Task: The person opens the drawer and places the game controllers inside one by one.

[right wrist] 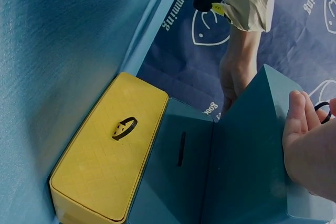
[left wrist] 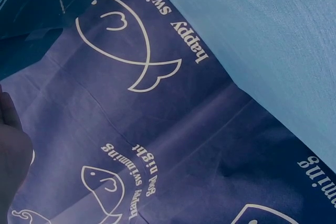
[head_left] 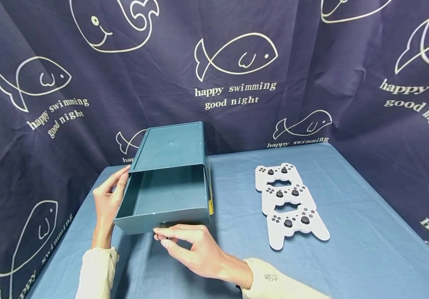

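Observation:
A teal drawer cabinet [head_left: 173, 143] stands on the cloth, its top drawer [head_left: 166, 191] pulled well out and its inner floor in view. My right hand [head_left: 196, 247] pinches the black loop handle [right wrist: 324, 110] at that drawer's front. Against the cabinet's left side rests my left hand [head_left: 109, 199], fingers extended near the front top corner; only part of it shows in the left wrist view. Below the pulled drawer, the right wrist view has another teal drawer [right wrist: 176, 166] with a black handle and a yellow drawer [right wrist: 110, 156] with a black loop, both closed.
Three white game controller shapes [head_left: 287, 193] with black sticks lie in an overlapping column on the right of the blue tablecloth [head_left: 237, 232]. A dark blue curtain [head_left: 237, 124] with fish drawings hangs behind and at both sides.

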`<state>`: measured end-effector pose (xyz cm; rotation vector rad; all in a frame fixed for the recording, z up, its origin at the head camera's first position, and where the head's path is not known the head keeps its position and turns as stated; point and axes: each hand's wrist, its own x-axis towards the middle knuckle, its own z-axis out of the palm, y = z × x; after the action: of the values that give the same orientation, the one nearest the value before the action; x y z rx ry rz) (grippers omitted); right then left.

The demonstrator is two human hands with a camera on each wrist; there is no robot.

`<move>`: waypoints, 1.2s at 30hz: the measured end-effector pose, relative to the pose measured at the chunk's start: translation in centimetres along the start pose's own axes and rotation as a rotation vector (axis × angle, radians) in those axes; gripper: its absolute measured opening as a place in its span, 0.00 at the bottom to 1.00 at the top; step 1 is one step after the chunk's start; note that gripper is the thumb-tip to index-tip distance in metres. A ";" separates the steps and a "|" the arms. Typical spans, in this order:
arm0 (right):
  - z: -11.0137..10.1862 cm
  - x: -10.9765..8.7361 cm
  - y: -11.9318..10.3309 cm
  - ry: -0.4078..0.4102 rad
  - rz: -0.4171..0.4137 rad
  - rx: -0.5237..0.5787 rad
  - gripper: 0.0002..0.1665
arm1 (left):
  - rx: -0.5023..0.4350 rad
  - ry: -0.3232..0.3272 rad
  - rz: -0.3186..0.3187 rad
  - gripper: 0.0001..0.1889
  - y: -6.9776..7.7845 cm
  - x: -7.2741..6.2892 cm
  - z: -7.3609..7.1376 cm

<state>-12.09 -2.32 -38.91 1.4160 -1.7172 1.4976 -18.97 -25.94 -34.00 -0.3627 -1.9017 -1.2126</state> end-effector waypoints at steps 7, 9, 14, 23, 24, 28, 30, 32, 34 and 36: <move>0.0 0.0 0.0 0.002 -0.002 -0.001 0.17 | 0.005 -0.001 0.000 0.12 -0.1 0.0 0.0; 0.0 0.0 0.0 0.002 -0.004 -0.004 0.17 | 0.004 0.000 0.003 0.12 -0.1 0.0 0.0; 0.0 0.0 -0.1 0.000 -0.009 -0.009 0.16 | -0.001 0.001 0.008 0.12 -0.2 0.0 0.1; 0.0 0.0 0.0 -0.010 -0.006 -0.003 0.17 | -0.006 0.004 0.026 0.12 -0.2 0.0 0.1; 0.0 -0.1 0.0 -0.012 -0.005 -0.003 0.17 | -0.007 0.006 0.027 0.12 -0.2 0.0 0.1; -0.1 -0.1 0.0 -0.016 -0.001 -0.008 0.18 | -0.014 0.008 0.026 0.12 -0.3 0.0 0.1; -0.2 -0.1 -0.1 -0.018 0.007 -0.011 0.18 | -0.016 0.006 0.026 0.12 -0.3 0.0 0.1; -0.3 -0.2 -0.2 -0.021 0.017 -0.017 0.18 | -0.015 0.005 0.026 0.12 -0.3 0.0 0.1; -0.4 -0.3 -0.3 -0.024 0.025 -0.021 0.18 | -0.011 0.006 0.024 0.12 -0.3 0.0 0.1; -0.5 -0.5 -0.4 -0.025 0.025 -0.028 0.18 | -0.010 0.006 0.020 0.12 -0.3 0.1 0.1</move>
<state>-11.67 -1.62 -38.97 1.4094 -1.7709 1.4689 -19.23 -26.01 -34.16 -0.3821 -1.8832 -1.2099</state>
